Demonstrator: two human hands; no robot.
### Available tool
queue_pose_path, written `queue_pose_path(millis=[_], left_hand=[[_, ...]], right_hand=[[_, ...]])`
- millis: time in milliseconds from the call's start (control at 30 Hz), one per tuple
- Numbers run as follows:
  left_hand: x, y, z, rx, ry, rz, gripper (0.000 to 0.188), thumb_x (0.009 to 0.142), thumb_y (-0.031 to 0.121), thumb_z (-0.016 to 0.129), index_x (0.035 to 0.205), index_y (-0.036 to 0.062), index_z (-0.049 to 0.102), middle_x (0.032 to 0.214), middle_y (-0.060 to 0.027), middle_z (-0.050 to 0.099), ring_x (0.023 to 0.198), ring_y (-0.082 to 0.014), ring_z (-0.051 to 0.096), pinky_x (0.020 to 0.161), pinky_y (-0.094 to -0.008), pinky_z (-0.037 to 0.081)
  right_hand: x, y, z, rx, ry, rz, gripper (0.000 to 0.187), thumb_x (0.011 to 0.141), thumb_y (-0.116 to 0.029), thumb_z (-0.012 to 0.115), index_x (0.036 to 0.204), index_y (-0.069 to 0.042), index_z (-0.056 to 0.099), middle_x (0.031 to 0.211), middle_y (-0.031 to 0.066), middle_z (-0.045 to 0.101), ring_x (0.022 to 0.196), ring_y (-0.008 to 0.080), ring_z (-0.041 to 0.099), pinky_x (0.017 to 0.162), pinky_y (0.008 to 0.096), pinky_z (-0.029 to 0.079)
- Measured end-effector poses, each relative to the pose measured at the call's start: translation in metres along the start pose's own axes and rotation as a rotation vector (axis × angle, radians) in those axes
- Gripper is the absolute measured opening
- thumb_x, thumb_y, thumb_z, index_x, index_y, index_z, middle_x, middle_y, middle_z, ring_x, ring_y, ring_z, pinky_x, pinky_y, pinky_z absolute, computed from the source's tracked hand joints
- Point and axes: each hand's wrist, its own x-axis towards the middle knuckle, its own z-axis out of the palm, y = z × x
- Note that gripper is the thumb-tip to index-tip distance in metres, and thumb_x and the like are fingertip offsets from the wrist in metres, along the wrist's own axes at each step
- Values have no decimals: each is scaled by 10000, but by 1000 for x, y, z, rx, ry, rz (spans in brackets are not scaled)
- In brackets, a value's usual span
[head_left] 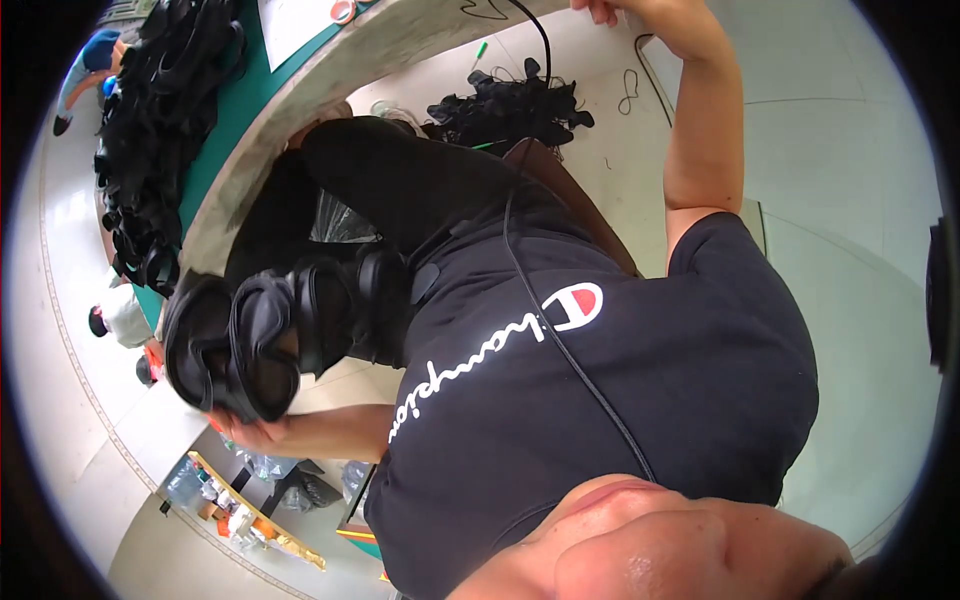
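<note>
My left hand (250, 430) is closed on the near end of a row of black padded pieces (265, 350), rounded with raised, curved rims. Several of them stand side by side between the table edge and my torso; my fingers are partly hidden under the end piece. My right arm is raised toward the top right, and my right hand (600, 10) is cut off by the upper edge. Its visible fingers are bent in; whatever they hold, if anything, lies out of the picture.
A large heap of black pieces (165, 140) lies on the green-topped table (225, 140). Another black pile (515, 105) sits beyond my legs. A black cable (575, 350) runs across my shirt. People (125, 315) are at the far left; a cluttered shelf (250, 510) stands lower left.
</note>
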Motion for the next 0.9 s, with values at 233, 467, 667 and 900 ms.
queue_pose_path(millis=[233,467,667,900], left_hand=[[4,16,-9,774,9,595,1070,613,666,723,1290,-104,418,1258,-309,486,1144,-375,523,997,-452,412],[78,-5,-21,1121,-612,804,667,886,422,545,1235,-138,450,1126,-335,550,1017,-388,587,918,-470,463],[66,-40,10,399,-508,-147,230,865,129,516,916,-88,573,845,-183,589,767,-260,596,724,-341,482],[18,-16,-18,379,-184,-381,335,854,274,619,847,-60,615,678,-43,582,584,-103,505,537,-240,365]], right_hand=[[23,112,-42,608,-681,-521,201,918,-183,587,857,5,623,721,65,616,620,115,585,521,225,460],[-20,287,-3,-96,-33,908,209,792,-273,659,746,-70,677,606,43,591,513,130,529,433,266,394],[-42,422,71,-736,-491,285,240,796,-331,635,766,-99,688,742,109,669,646,248,646,586,389,513],[-39,276,61,-1066,-1601,1113,512,788,-107,638,1285,-68,516,1240,136,568,934,281,643,707,433,539]])
